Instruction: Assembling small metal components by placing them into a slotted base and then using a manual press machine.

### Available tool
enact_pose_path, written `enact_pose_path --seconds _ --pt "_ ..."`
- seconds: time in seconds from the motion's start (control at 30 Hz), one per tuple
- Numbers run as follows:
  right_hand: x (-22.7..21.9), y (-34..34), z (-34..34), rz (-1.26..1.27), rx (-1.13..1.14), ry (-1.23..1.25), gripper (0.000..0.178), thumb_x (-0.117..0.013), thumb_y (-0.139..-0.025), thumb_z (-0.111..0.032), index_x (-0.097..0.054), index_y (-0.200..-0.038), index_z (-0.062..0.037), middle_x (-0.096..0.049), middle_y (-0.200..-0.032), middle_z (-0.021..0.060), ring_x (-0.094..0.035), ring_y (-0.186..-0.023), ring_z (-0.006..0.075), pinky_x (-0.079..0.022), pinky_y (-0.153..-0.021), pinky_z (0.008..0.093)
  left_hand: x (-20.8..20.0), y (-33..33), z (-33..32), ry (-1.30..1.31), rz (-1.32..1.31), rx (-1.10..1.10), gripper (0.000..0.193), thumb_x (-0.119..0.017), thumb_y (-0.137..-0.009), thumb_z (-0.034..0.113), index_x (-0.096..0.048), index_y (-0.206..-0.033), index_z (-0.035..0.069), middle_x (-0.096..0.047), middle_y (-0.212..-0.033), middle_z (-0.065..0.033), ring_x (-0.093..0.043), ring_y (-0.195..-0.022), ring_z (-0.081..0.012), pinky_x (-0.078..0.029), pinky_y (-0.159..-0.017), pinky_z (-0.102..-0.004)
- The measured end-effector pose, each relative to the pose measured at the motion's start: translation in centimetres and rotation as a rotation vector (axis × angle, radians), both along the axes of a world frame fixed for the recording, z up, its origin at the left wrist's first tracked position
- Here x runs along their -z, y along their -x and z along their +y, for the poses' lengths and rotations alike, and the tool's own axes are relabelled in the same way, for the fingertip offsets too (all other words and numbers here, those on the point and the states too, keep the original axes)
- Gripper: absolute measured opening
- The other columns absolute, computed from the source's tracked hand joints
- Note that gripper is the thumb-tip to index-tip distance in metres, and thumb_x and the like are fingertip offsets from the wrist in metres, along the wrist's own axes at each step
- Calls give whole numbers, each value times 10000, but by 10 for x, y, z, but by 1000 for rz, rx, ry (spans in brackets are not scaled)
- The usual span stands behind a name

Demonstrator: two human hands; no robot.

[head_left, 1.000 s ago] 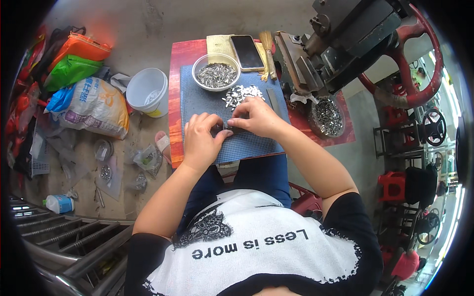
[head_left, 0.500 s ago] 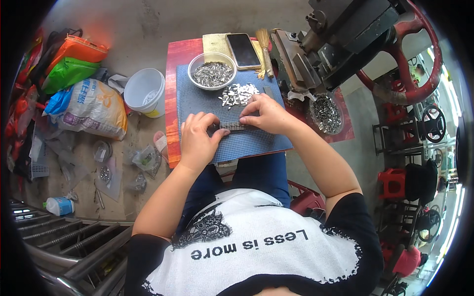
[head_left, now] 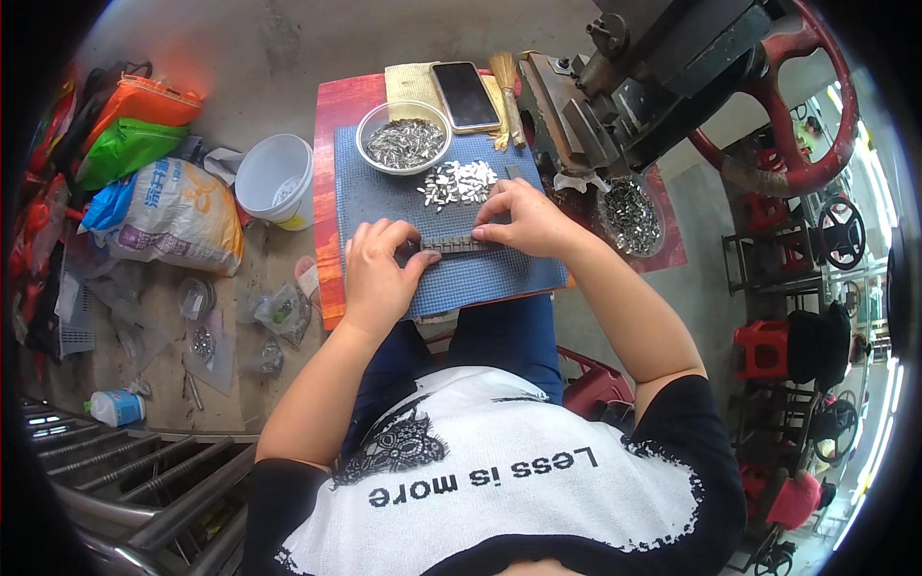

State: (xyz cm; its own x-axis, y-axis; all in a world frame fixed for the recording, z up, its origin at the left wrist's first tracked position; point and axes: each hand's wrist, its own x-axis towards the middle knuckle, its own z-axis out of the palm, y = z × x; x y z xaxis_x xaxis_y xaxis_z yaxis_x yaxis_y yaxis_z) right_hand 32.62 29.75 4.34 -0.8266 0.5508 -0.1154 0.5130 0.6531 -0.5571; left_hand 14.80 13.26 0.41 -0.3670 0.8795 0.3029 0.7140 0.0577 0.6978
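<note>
A dark slotted metal bar [head_left: 455,245] lies across the blue ribbed mat [head_left: 370,206], with small pieces seated along its top. My left hand [head_left: 380,274] grips the bar's left end between thumb and curled fingers. Over the bar's right part, my right hand [head_left: 528,221] is closed in a pinch at the bar's top edge; whatever sits between its fingertips is hidden. Just beyond the bar is a loose pile of small white and silvery pieces [head_left: 457,183]. Behind that pile stands a clear round bowl [head_left: 360,146] filled with thin shiny metal pieces.
A phone [head_left: 466,96] and a straw brush [head_left: 509,96] lie at the mat's far edge. To the right are a machine with a red handwheel [head_left: 809,173] and a tub of metal parts [head_left: 630,219]. A white bucket [head_left: 277,178] and sacks [head_left: 178,216] stand left on the floor.
The table has shifted slightly left in view. My right fingertips have moved a little to the right along the bar; my left hand keeps its grip.
</note>
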Motion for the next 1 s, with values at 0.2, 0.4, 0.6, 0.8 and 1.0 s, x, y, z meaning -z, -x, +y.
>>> enact_pose_path --seconds 0.2,0.4,0.6,0.8,1.0 --pt "-6 -8 7 -36 -12 25 202 -808 -799 -238 -778 -926 -84 -618 -969 91 -569 -1051 269 -455 -946 380 0 0 0 6 2 -3 241 -830 -732 237 -674 -838 85 -615 -803 -32 -554 -847 -261 -404 -785 -396" --pt "-10 -16 13 -38 -7 132 205 -799 -803 -208 -772 -944 -63 -621 -955 94 -598 -990 262 -474 -890 362 2 0 0 -3 9 -6 238 -828 -733 236 -673 -838 90 -616 -809 -29 -557 -865 -257 -404 -798 -396" --pt "-5 -18 16 -11 -14 63 228 -772 -820 -245 -765 -908 -35 -655 -990 143 -627 -992 299 -499 -889 400 2 1 0 -7 22 2 236 -828 -735 236 -673 -837 90 -616 -816 -30 -559 -868 -258 -405 -802 -397" --pt "-11 50 14 527 313 69 209 -746 -866 -181 -752 -968 2 -716 -886 112 -670 -819 187 -513 -734 318 1 0 0 -11 20 3 242 -827 -737 242 -675 -843 87 -614 -816 -36 -560 -870 -264 -407 -805 -395" --pt "-17 58 8 526 344 -215 165 -688 -854 -125 -744 -954 -6 -721 -869 187 -704 -822 344 -554 -777 412 4 1 0 -37 13 13 239 -816 -752 253 -677 -851 84 -619 -833 -41 -560 -878 -269 -407 -809 -396"
